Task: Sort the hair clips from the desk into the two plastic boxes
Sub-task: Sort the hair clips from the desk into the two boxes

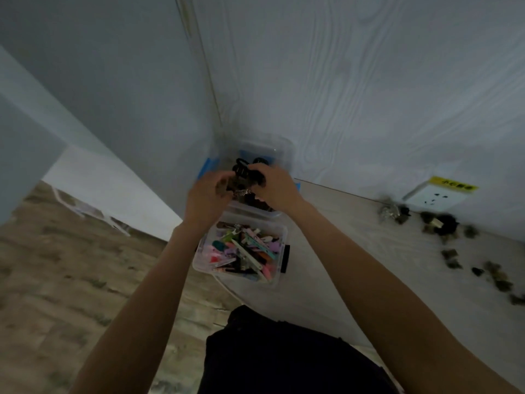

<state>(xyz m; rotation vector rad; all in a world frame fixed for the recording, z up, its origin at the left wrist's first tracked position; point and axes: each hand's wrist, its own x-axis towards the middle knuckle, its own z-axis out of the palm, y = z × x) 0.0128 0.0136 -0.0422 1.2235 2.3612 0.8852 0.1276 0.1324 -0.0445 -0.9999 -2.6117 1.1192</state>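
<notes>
Both hands over far box at desk's back-left corner. Left hand pinches brown clip; right hand grips black clips.

Left hand: curling round a brown claw clip above the far box.
Right hand: gripping a black claw clip over the same box.
Near box: sitting just in front, holding colourful flat clips.
Loose clips: lying scattered along the desk near a wall socket.
</notes>
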